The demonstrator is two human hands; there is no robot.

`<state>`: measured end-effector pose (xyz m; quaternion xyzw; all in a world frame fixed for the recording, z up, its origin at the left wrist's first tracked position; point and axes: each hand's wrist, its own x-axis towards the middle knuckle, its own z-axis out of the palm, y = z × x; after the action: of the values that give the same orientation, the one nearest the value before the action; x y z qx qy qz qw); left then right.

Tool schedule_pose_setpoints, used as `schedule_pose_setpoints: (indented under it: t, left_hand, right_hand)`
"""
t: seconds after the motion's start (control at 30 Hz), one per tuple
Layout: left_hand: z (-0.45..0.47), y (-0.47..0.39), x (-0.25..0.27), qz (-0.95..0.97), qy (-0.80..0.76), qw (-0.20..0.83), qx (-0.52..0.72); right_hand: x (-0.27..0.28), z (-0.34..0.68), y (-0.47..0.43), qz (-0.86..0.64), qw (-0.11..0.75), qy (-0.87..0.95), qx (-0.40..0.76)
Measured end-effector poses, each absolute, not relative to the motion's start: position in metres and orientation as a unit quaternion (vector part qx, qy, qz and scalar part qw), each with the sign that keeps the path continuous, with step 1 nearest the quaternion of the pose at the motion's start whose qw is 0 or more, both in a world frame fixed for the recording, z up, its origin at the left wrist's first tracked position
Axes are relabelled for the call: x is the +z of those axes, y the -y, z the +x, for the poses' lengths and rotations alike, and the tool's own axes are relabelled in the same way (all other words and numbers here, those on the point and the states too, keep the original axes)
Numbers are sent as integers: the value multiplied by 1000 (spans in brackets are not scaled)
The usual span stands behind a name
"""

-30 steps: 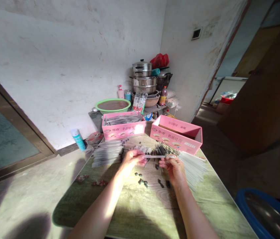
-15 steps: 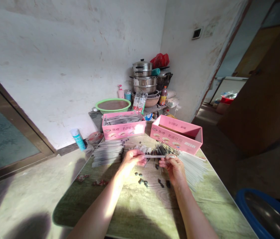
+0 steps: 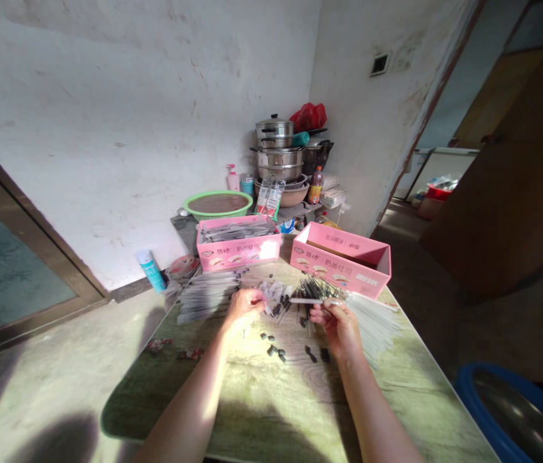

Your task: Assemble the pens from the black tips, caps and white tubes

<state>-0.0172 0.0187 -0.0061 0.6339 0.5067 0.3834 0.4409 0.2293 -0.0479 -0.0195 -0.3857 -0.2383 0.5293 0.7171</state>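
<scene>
In my right hand [image 3: 339, 321] is a thin whitish tube [image 3: 304, 301], pinched near one end and pointing left. My left hand [image 3: 246, 307] is apart from the tube, its fingertips pressed together beside a heap of small white pieces [image 3: 275, 290]; what they hold, if anything, I cannot make out. Thin black rods [image 3: 314, 288] lie piled behind the tube. Small black pieces [image 3: 272, 350] are scattered on the wooden-patterned table [image 3: 271, 399]. Left of my left hand is a stack of tubes with dark ends [image 3: 208, 296]. Clear tubes [image 3: 374, 328] lie fanned out beyond my right hand.
A pink box [image 3: 237, 254] full of tubes stands at the back left, another pink box [image 3: 341, 260] at the back right. Behind them are a green basin [image 3: 218, 212] and stacked steel pots [image 3: 278, 157]. A blue tub [image 3: 468, 379] sits right of the table.
My left hand has let go of the tube's left end and moved left, towards the white pieces. My right hand still holds the tube in nearly the same place.
</scene>
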Motion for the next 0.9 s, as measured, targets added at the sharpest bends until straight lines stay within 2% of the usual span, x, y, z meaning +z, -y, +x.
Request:
schedule_pose_setpoints:
  t: [0.1,0.23,0.37,0.47,0.63,0.73,0.9]
  left_hand:
    - [-19,-17,-6,687,-511,382,348]
    - [-16,-10,-5,719,-468,381,345]
    - [-14,-1,-1,792,-394,403,236]
    - [-17,2,1,831,-370,375,180]
    - [-19,4,1,841,-381,347,164]
    - [-15,4,0,808,-390,396,195]
    - [-9,0,6,642,-367,597,311]
  right_hand:
    - [-19,230,48,-385,716,240,531]
    - [-20,231,49,-383,716,245,530]
    - [-21,232,49,-377,717,244,533]
    - [-20,232,49,-378,717,244,533]
    - [-19,231,49,-380,717,244,531]
    - [-20,232,49,-381,716,244,532]
    - [-22,233,49,-375,717,245,535]
